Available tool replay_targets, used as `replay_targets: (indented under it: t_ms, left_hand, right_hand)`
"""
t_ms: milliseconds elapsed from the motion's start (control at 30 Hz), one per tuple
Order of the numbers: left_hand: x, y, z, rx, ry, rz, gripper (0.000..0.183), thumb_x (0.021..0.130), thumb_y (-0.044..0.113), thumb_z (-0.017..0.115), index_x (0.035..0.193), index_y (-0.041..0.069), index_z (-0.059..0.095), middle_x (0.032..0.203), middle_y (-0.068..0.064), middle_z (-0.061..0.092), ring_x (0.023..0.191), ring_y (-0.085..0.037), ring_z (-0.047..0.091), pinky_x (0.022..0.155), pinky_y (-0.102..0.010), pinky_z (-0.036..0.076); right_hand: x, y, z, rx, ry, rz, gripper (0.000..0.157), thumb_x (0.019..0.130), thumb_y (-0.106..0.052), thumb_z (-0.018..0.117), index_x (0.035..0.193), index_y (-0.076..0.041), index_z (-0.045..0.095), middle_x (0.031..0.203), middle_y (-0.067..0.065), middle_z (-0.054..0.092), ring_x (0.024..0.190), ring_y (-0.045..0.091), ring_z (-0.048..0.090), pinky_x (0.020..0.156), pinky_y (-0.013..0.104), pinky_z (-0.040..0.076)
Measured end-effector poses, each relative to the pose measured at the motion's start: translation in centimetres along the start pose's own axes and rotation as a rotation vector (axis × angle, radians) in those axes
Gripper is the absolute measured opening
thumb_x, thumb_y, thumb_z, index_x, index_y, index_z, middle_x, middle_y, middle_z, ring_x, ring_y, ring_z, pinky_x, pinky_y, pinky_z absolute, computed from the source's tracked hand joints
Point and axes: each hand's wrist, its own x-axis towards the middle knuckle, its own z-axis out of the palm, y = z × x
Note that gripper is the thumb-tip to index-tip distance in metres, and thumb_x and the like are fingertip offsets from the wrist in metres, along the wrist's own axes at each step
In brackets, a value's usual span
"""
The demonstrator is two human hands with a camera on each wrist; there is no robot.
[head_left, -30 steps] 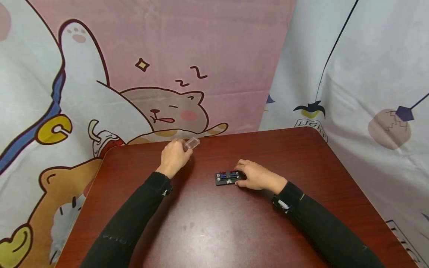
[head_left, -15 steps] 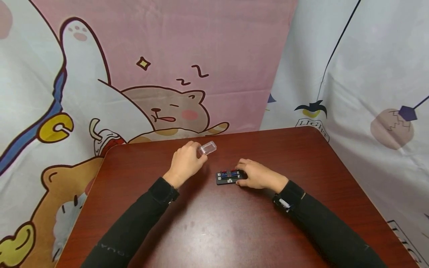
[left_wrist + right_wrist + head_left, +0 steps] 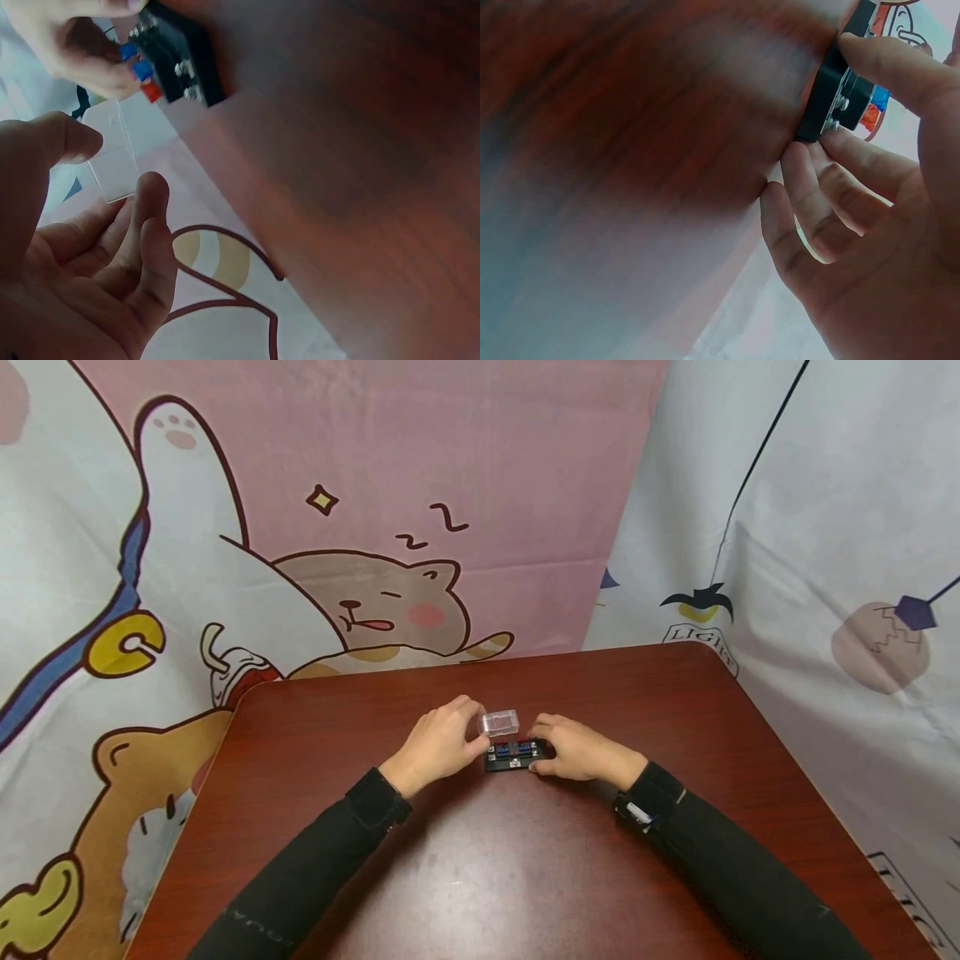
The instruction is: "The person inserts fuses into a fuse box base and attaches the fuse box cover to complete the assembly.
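Observation:
My left hand (image 3: pixel 442 742) pinches a clear plastic cover (image 3: pixel 502 722) between thumb and fingers, at the far left edge of a small black fuse block (image 3: pixel 510 764). In the left wrist view the clear cover (image 3: pixel 112 154) is tilted, below the block's coloured parts. Metal screws and blue and red pieces show on the fuse block (image 3: pixel 196 64), which lies on the table. My right hand (image 3: pixel 577 752) holds the block's right end. In the right wrist view the thumb lies on one long side of the block (image 3: pixel 823 94) and fingertips on the other.
A dark red-brown wooden table (image 3: pixel 465 877) carries everything. Behind it hangs a cloth (image 3: pixel 510 485) printed with cartoon animals, close to the table's back edge.
My left hand has carried the clear cover rightward and toward me, from near the table's back edge to the fuse block. My right hand has stayed on the block.

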Motion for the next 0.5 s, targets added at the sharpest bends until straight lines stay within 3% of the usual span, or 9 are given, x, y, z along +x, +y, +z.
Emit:
replay_targets:
  t_ms: [267,500]
  left_hand:
    - [-0.3,0.7,1.3,0.003,-0.028,0.076,0.036,0.094,0.034,0.069,0.122,0.012,0.068,0.108,-0.001,0.065,0.078,-0.015,0.060,0.069,-0.035,0.054]
    - [-0.6,0.9,2.0,0.030,-0.055,0.089,0.037,0.097,0.036,0.066,0.126,0.013,0.067,0.111,0.001,0.064,0.079,-0.013,0.061,0.071,-0.034,0.056]
  right_hand:
    - [0.0,0.1,0.0,-0.016,0.004,-0.008,0.053,0.089,-0.040,0.080,0.130,-0.007,0.070,0.116,0.000,0.060,0.099,0.017,0.056,0.089,0.039,0.052]
    - [-0.2,0.0,-0.2,-0.005,-0.008,-0.008,0.054,0.091,-0.040,0.079,0.132,-0.006,0.069,0.122,0.002,0.060,0.103,0.018,0.057,0.091,0.041,0.053]
